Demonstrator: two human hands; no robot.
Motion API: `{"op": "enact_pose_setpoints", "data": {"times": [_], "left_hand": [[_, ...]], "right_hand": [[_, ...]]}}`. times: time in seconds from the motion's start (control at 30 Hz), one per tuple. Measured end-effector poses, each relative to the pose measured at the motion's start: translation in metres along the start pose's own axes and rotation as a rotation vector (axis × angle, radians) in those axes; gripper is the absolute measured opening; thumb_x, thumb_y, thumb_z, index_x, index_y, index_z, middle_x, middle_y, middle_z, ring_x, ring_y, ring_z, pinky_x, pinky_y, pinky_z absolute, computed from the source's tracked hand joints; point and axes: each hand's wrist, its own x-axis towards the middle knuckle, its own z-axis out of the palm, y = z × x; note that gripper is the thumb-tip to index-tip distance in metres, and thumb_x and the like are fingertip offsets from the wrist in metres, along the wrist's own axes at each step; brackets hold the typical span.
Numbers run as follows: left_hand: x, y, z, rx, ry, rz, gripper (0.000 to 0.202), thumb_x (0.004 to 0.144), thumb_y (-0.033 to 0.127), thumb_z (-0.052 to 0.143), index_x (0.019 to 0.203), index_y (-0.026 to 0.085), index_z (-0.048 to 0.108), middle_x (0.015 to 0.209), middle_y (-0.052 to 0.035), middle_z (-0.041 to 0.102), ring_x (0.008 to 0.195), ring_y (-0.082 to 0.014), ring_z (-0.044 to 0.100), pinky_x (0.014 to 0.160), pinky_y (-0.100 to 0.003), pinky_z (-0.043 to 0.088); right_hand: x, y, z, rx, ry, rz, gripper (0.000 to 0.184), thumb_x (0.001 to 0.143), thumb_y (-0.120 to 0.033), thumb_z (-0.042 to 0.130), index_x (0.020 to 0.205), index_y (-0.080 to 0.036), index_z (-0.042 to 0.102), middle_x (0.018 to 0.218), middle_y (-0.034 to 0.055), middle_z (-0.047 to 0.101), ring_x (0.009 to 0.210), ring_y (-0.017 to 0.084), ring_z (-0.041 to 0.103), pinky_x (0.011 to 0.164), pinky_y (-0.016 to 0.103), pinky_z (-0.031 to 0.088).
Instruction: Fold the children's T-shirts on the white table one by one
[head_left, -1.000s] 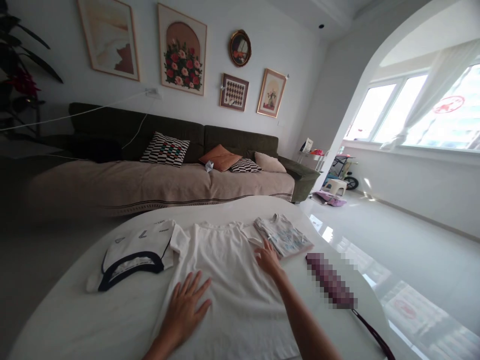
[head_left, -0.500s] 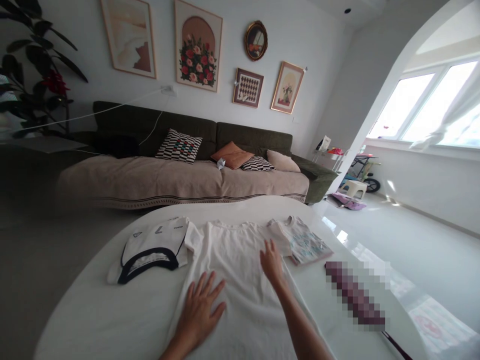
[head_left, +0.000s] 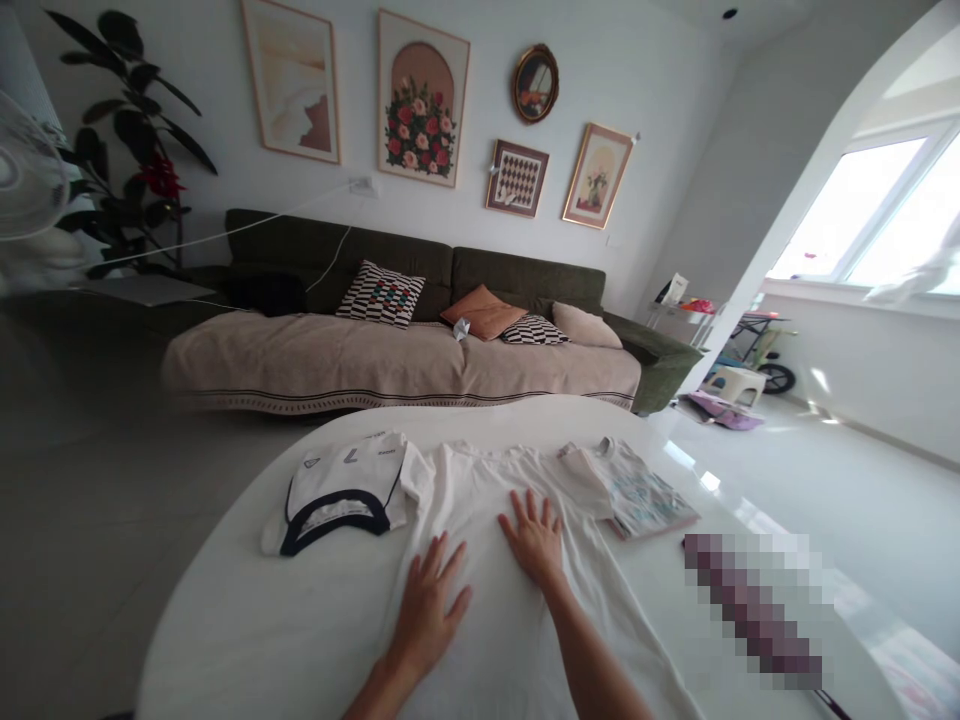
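Observation:
A white T-shirt (head_left: 495, 590) lies spread out on the white round table (head_left: 225, 620), its neckline toward the sofa and its lower part running out of the bottom of the view. My left hand (head_left: 431, 610) rests on the shirt's left side, open, fingers apart. On the upper right of its chest lies my right hand (head_left: 534, 540), palm down with the fingers spread. A folded white shirt with navy trim (head_left: 345, 490) sits by the left sleeve. By the right sleeve is a folded pale shirt with a blue-green print (head_left: 641, 490).
A blurred-out purple object with a thin dark handle (head_left: 754, 610) lies at the table's right. Behind the table stands a dark green sofa (head_left: 525, 270) with a beige cover and cushions. A fan (head_left: 30, 170) and a plant (head_left: 142, 150) are at the left.
My right hand has moved from near the right sleeve inward onto the chest and spread its fingers. My left hand stays on the shirt. The view has turned slightly left.

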Motion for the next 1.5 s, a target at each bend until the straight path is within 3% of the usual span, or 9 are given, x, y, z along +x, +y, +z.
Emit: {"op": "enact_pose_setpoints", "data": {"times": [0.13,0.27,0.53,0.67,0.73,0.83,0.93,1.2,1.5], "left_hand": [[0.042,-0.043,-0.028,0.16,0.252,-0.25,0.049,0.087,0.036,0.033,0.134,0.021,0.031,0.142,-0.0092,0.026,0.132,-0.0311,0.011,0.101,-0.049,0.022],[0.069,-0.105,-0.053,0.241,0.136,-0.429,0.046,0.086,0.038,0.038,0.131,0.026,0.038,0.14,-0.0074,0.031,0.129,-0.0357,0.018,0.098,-0.056,0.022],[0.054,-0.193,-0.058,0.279,0.026,-0.555,0.047,0.087,0.043,0.028,0.134,0.036,0.025,0.147,0.0008,0.013,0.131,-0.0352,0.011,0.094,-0.063,0.021],[0.066,-0.178,-0.064,0.25,0.135,-0.502,0.045,0.086,0.037,0.033,0.129,0.028,0.038,0.142,-0.0068,0.027,0.128,-0.038,0.016,0.093,-0.065,0.02],[0.076,-0.157,-0.06,0.202,0.213,-0.402,0.042,0.086,0.033,0.034,0.125,0.023,0.044,0.136,-0.0092,0.036,0.126,-0.0323,0.025,0.099,-0.054,0.025],[0.095,-0.127,-0.042,0.124,0.188,-0.327,0.037,0.084,0.03,0.039,0.118,0.017,0.049,0.115,-0.0097,0.055,0.109,-0.0221,0.049,0.09,-0.032,0.04],[0.112,-0.11,-0.02,0.112,0.174,-0.445,0.036,0.079,0.028,0.049,0.106,0.004,0.052,0.097,-0.0159,0.059,0.099,-0.0258,0.053,0.082,-0.033,0.043],[0.119,-0.119,-0.022,0.034,0.152,-0.599,0.024,0.079,0.037,0.05,0.082,0.015,0.058,0.073,-0.0025,0.061,0.068,-0.0168,0.059,0.06,-0.026,0.043],[0.097,-0.123,-0.024,0.129,0.151,-0.582,0.036,0.086,0.04,0.027,0.087,0.021,0.058,0.078,-0.0068,0.066,0.073,-0.0245,0.061,0.055,-0.028,0.035]], "right_hand": [[-0.001,-0.002,0.001,0.013,0.015,-0.006,0.06,0.083,-0.061,0.02,0.137,-0.035,0.014,0.146,-0.0002,0.011,0.132,0.03,0.001,0.101,0.052,0.01],[-0.001,-0.001,-0.001,0.018,0.01,0.0,0.06,0.083,-0.06,0.021,0.137,-0.034,0.015,0.146,-0.0001,0.011,0.132,0.029,0.0,0.101,0.051,0.01],[-0.002,0.0,-0.003,0.041,0.02,-0.016,0.061,0.083,-0.06,0.02,0.137,-0.033,0.016,0.146,0.001,0.013,0.132,0.029,0.0,0.101,0.051,0.009],[-0.002,0.001,-0.003,0.054,0.01,-0.007,0.062,0.083,-0.061,0.021,0.137,-0.032,0.017,0.146,0.0012,0.011,0.132,0.029,-0.001,0.101,0.05,0.007],[-0.001,0.002,-0.001,0.071,0.017,-0.012,0.062,0.083,-0.062,0.02,0.137,-0.032,0.017,0.146,0.001,0.011,0.132,0.029,-0.001,0.101,0.05,0.007],[0.0,0.003,0.001,0.095,0.04,-0.023,0.062,0.082,-0.062,0.02,0.137,-0.033,0.017,0.146,0.0006,0.012,0.132,0.029,-0.001,0.101,0.051,0.006],[0.001,0.004,0.003,0.11,0.055,-0.028,0.063,0.082,-0.063,0.02,0.137,-0.032,0.019,0.146,0.0004,0.013,0.132,0.03,0.0,0.102,0.051,0.006],[0.0,0.003,0.0,0.113,0.048,-0.021,0.062,0.082,-0.062,0.021,0.136,-0.033,0.02,0.146,0.0008,0.013,0.132,0.03,0.0,0.101,0.051,0.006],[-0.005,0.001,-0.019,0.174,0.083,-0.002,0.062,0.084,-0.051,0.036,0.138,-0.029,0.014,0.147,0.0066,0.006,0.132,0.027,0.006,0.102,0.047,0.012]]}}
